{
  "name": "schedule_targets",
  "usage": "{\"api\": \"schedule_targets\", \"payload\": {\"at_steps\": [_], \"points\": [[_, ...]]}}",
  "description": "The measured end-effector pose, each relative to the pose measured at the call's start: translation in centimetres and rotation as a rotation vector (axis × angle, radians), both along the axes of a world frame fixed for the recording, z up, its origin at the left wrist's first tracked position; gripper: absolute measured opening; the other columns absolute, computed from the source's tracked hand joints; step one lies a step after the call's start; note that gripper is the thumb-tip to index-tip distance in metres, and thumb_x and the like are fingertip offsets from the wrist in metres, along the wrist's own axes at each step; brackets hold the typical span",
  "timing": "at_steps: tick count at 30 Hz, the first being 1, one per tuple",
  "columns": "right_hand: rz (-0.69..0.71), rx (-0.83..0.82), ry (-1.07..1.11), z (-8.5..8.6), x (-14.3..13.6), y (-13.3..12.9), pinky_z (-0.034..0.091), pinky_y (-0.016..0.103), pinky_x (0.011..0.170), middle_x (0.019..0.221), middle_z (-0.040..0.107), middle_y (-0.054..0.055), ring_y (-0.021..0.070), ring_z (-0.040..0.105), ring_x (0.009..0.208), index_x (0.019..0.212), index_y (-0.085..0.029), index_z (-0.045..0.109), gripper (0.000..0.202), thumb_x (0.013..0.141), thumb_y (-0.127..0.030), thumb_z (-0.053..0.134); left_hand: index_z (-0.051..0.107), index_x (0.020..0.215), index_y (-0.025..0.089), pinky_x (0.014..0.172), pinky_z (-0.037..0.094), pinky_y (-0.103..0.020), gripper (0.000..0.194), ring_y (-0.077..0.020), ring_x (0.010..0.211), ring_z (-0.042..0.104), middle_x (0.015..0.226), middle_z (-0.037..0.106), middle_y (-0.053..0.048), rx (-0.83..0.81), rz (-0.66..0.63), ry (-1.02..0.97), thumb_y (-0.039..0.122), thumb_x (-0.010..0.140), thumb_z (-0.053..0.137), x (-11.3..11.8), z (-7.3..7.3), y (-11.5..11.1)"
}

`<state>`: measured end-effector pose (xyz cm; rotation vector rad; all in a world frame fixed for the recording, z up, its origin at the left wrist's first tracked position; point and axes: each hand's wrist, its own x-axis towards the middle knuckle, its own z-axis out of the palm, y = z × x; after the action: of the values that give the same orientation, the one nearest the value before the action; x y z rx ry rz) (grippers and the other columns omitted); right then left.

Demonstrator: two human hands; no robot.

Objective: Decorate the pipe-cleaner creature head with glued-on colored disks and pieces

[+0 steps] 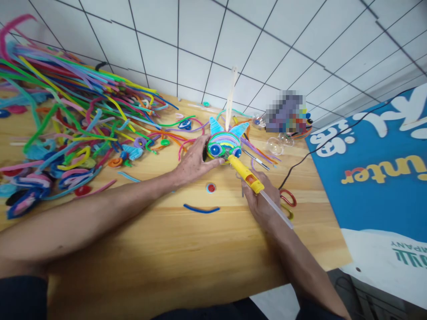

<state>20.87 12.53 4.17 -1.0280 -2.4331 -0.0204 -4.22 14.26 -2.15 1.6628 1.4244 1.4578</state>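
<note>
My left hand [196,161] is closed around the left side of a pipe-cleaner animal head [225,141], striped in several colours, with blue ears and round blue eyes. Held in my right hand [263,195] is a yellow hot glue gun [245,172], a clear glue stick poking out of its back end. The gun's nozzle points at the middle of the head's face, between the eyes; whether it touches cannot be made out. Below the head, a red and blue round piece [211,188] and a short blue pipe cleaner [202,209] lie on the wooden table [160,262].
A big heap of coloured pipe cleaners [83,98] covers the table's left side. Scissors [288,198] lie beside my right hand. Clear plastic balls [275,146] sit at the back right. A black cable [320,149] crosses a blue printed board [373,169]. The tiled wall [187,40] stands behind.
</note>
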Motion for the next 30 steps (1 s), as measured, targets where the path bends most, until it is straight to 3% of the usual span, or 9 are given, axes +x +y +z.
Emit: {"api": "schedule_targets", "payload": {"at_steps": [30], "points": [[-0.012,-0.015,-0.026,0.20,0.36,0.13,0.064,0.037,0.078,0.115,0.074,0.011,0.0260,0.075,0.100,0.134,-0.022,0.056,0.032,0.103,-0.030,0.053,0.049,0.142,0.021,0.110,0.051,-0.052,0.074,-0.0320,0.128,0.063,0.140,0.063,-0.016,-0.001,-0.011,-0.005,0.052,0.082,0.081,-0.02,-0.01,0.06]]}}
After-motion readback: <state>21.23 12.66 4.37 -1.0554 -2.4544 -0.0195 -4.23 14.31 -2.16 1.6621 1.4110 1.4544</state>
